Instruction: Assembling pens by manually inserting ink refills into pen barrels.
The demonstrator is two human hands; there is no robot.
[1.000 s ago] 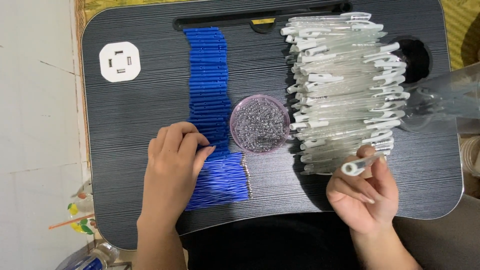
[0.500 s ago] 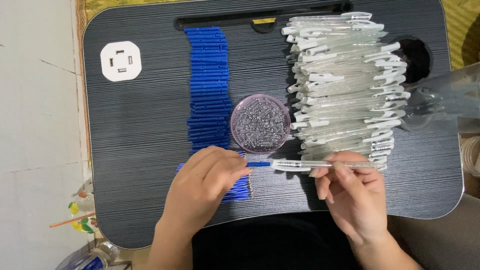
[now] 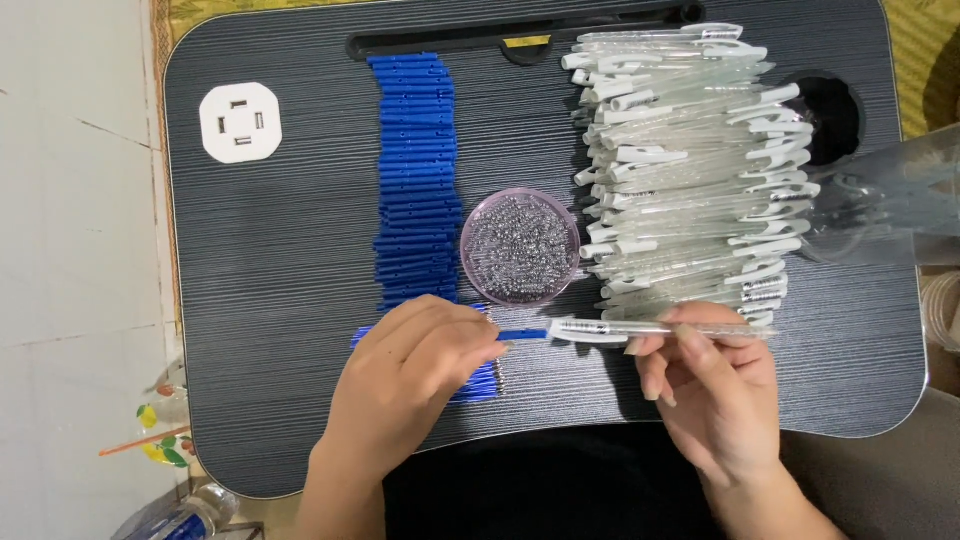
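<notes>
I take this for a home set up for piecework, not a factory or a shop. I am looking down at a dark ridged lap desk (image 3: 280, 300) of the sort used on a bed or floor, with a groove along its far edge and a round cup hole (image 3: 825, 115). It sits over the person's lap, and pale floor tiles (image 3: 70, 250) show to the left, with a patterned yellow mat (image 3: 925, 60) beyond. On the desk I see a stack of clear pen barrels (image 3: 690, 160), a row of blue refills (image 3: 415, 170) and a small dish of tiny metal parts (image 3: 520, 247). A plastic bottle (image 3: 175, 520) lies on the floor.
</notes>
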